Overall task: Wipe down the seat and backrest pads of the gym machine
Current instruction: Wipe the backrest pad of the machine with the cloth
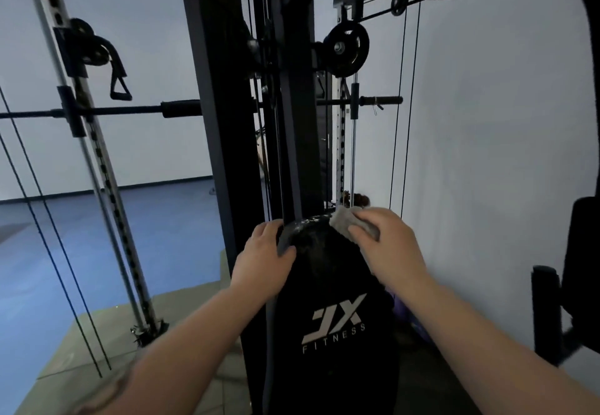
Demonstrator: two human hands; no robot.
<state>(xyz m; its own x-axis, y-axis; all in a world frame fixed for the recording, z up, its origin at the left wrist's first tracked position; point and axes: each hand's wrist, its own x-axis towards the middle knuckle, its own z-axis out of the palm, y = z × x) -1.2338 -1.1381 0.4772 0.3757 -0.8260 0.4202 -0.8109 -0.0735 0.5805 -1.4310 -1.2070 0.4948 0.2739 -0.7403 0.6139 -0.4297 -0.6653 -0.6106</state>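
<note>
A black backrest pad [334, 285] with a white "JX FITNESS" logo stands upright in the lower middle, against the machine's black column [224, 106]. My left hand [264, 259] grips the pad's top left edge, fingers curled round it. My right hand [386, 242] holds a grey cloth [345, 220] against the pad's top right corner. The pad's top looks shiny and wet. The seat pad is out of view.
Cables and a pulley wheel [347, 48] run up behind the pad. A perforated upright [97, 155] with a hanging handle [118, 80] and a horizontal bar [130, 111] stand at the left. Another black padded part [581, 268] juts in at the right. A white wall is close behind.
</note>
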